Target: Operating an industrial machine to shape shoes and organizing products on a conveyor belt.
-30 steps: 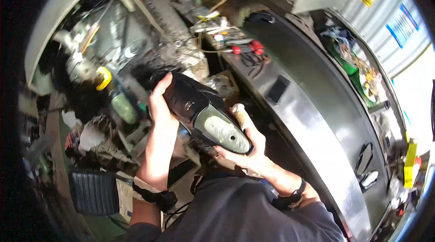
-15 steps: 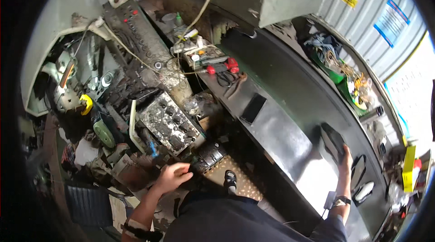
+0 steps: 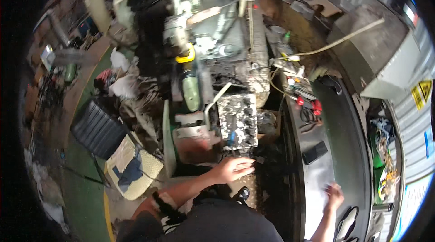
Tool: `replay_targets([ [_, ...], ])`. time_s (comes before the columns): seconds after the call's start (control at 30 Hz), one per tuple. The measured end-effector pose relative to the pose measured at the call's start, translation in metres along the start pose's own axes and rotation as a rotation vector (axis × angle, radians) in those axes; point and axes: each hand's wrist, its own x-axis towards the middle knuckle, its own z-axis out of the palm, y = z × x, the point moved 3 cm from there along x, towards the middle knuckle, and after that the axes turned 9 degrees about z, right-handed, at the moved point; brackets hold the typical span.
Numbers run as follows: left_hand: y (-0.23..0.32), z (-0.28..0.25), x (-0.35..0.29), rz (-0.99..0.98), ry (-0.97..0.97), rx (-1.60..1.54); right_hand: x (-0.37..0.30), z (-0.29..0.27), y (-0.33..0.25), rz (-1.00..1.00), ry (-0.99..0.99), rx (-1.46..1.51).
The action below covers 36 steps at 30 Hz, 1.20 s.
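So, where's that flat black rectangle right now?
In the head view, the flat black rectangle lies right of centre on the metal ledge, between the red-and-black tool beyond it and the right hand nearer the person.

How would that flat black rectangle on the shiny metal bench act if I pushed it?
The flat black rectangle would probably slide, since the metal bench looks smooth and shiny. It's unlikely to roll or tip, because it lies flat with straight sides. It seems stiff too: no edge looks bent.

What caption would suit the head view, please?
Left hand near a blotchy box, right hand over a metal bench.
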Motion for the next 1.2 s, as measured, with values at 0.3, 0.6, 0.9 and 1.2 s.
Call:
replay_targets([
  [0.3,0.033,-0.068,-0.045,-0.123,-0.021,-0.395,-0.204,0.326,-0.15,-0.495,-1.377,-0.477],
  [0.6,0.004,-0.183,-0.154,-0.151,0.841,-0.58,-0.192,0.476,-0.21,-0.799,-1.01,-0.375],
  [0.9,-0.042,-0.219,-0.2,-0.258,1.13,-0.577,-0.171,0.605,-0.191,-0.882,-0.653,-0.52],
  [1.2,-0.011,-0.259,-0.1,-0.166,0.962,-0.533,-0.172,0.597,-0.209,-0.887,-0.661,-0.308],
])
